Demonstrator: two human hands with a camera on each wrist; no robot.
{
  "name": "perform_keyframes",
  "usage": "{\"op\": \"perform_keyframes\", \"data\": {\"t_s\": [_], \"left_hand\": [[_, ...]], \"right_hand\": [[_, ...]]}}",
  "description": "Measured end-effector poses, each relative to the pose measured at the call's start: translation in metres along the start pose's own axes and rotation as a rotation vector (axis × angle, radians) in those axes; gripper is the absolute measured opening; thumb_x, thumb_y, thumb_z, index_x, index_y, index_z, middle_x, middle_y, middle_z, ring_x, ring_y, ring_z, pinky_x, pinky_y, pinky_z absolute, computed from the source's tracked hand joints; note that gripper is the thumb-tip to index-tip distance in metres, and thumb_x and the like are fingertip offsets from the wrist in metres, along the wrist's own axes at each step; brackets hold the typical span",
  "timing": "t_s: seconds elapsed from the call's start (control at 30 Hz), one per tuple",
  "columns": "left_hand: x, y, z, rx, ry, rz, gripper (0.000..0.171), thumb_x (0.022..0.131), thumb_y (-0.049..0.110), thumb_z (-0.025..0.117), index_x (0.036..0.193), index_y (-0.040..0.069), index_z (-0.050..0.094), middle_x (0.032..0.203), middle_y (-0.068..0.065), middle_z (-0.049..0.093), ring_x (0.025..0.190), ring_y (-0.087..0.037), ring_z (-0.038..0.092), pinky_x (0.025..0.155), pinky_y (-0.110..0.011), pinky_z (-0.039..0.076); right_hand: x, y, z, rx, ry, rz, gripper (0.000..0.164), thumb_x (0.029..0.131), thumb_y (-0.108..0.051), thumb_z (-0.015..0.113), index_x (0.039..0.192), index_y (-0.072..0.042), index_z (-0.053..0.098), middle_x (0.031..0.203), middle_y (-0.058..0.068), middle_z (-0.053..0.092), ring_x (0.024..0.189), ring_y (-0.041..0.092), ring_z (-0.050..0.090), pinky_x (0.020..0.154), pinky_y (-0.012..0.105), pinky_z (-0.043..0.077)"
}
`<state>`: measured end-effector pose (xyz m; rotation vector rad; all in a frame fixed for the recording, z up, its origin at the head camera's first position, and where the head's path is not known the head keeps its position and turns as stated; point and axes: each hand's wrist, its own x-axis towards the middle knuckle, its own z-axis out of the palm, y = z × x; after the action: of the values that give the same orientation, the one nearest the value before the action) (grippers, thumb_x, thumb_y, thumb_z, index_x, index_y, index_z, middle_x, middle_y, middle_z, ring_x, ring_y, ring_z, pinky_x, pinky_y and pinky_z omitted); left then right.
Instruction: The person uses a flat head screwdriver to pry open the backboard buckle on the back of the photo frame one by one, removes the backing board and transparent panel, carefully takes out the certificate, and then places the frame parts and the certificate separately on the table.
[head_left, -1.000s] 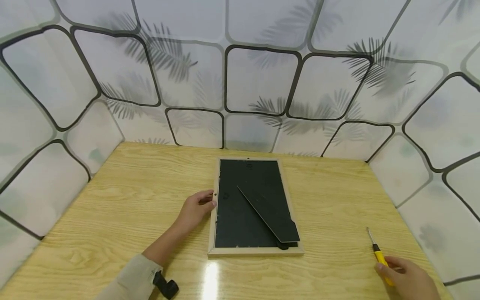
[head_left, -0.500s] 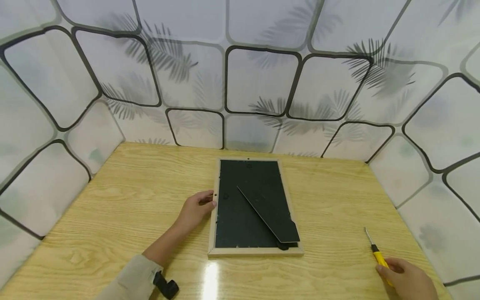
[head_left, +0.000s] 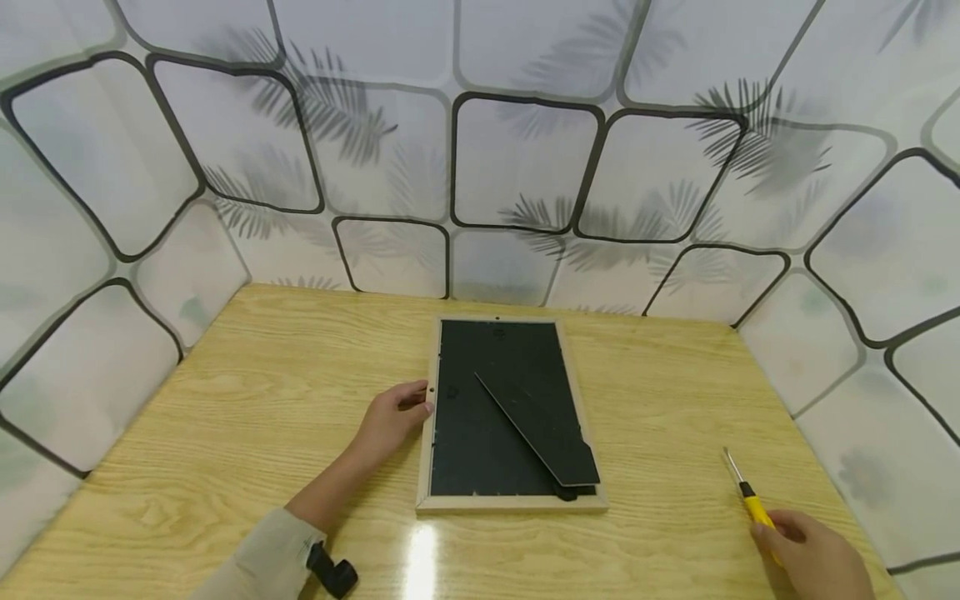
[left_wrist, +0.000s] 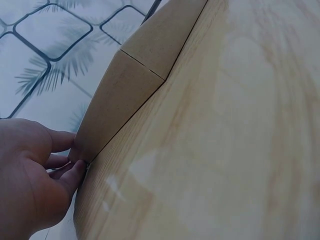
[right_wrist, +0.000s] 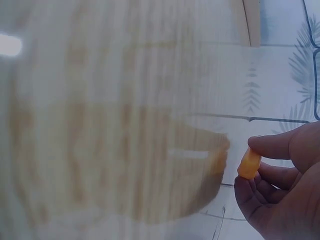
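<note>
A picture frame (head_left: 423, 467) lies face down on the table, with a light wood border and a black backing. Its black easel stand (head_left: 547, 442) lies slantwise across the backing. My left hand (head_left: 393, 417) holds the frame's left edge between thumb and fingers; the left wrist view shows the fingertips against the wooden side (left_wrist: 125, 85). At the lower right, my right hand (head_left: 817, 554) grips a small screwdriver (head_left: 756, 506) by its yellow handle. The metal shaft points up and left, away from the frame. In the right wrist view only the orange-looking handle (right_wrist: 249, 164) shows between thumb and fingers.
The wood-grain table (head_left: 660, 400) spreads around the frame, and a bright reflection lies on it just in front. Patterned white walls (head_left: 525, 167) close off the back and both sides. A black device (head_left: 332, 571) sits at my left wrist.
The screwdriver has shifted slightly, its tip moving a little left and up. My left hand and the picture frame have stayed where they were.
</note>
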<state>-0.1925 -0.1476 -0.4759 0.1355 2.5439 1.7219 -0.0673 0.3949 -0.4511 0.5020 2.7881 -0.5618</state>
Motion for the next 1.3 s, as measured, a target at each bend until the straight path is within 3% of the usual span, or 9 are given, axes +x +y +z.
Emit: {"op": "perform_keyframes", "data": {"t_s": [0.33, 0.53, 0.67, 0.9, 1.3], "left_hand": [[0.001, 0.001, -0.001, -0.003, -0.002, -0.011, 0.047, 0.1, 0.014, 0.063, 0.144, 0.001, 0.054, 0.133, -0.018, 0.064, 0.124, -0.033, 0.059, 0.105, -0.048, 0.048], [0.0, 0.002, -0.002, -0.009, -0.01, -0.006, 0.047, 0.101, 0.013, 0.062, 0.144, 0.001, 0.053, 0.135, -0.019, 0.062, 0.126, -0.034, 0.058, 0.105, -0.048, 0.049], [0.0, 0.002, -0.002, -0.005, -0.011, 0.001, 0.046, 0.101, 0.013, 0.062, 0.144, 0.0, 0.053, 0.135, -0.019, 0.062, 0.125, -0.034, 0.058, 0.104, -0.047, 0.049], [0.002, 0.002, 0.0, -0.003, -0.002, 0.006, 0.045, 0.1, 0.01, 0.062, 0.142, -0.001, 0.055, 0.134, -0.021, 0.063, 0.125, -0.035, 0.059, 0.104, -0.049, 0.049], [0.007, 0.003, 0.003, -0.003, -0.011, 0.009, 0.045, 0.1, 0.011, 0.063, 0.143, 0.0, 0.055, 0.134, -0.02, 0.063, 0.125, -0.034, 0.058, 0.105, -0.049, 0.047]], "right_hand": [[-0.006, -0.029, -0.005, 0.069, 0.057, -0.05, 0.065, 0.097, -0.045, 0.064, 0.13, 0.01, 0.058, 0.099, 0.018, 0.073, 0.087, 0.03, 0.066, 0.071, 0.042, 0.051], [-0.006, -0.045, -0.004, 0.071, 0.092, -0.109, 0.059, 0.099, -0.042, 0.062, 0.128, 0.01, 0.061, 0.108, 0.024, 0.071, 0.091, 0.035, 0.067, 0.074, 0.046, 0.054], [-0.006, -0.058, -0.003, 0.066, 0.132, -0.167, 0.056, 0.099, -0.041, 0.063, 0.126, 0.008, 0.063, 0.106, 0.021, 0.071, 0.092, 0.034, 0.068, 0.073, 0.045, 0.056], [-0.003, -0.085, -0.004, 0.096, 0.101, -0.202, 0.054, 0.099, -0.038, 0.064, 0.129, 0.006, 0.063, 0.106, 0.015, 0.071, 0.092, 0.026, 0.065, 0.068, 0.036, 0.053], [-0.008, -0.119, 0.003, 0.122, 0.178, -0.359, 0.041, 0.097, -0.028, 0.069, 0.125, 0.002, 0.067, 0.098, 0.006, 0.071, 0.084, 0.017, 0.062, 0.058, 0.024, 0.048]]}}
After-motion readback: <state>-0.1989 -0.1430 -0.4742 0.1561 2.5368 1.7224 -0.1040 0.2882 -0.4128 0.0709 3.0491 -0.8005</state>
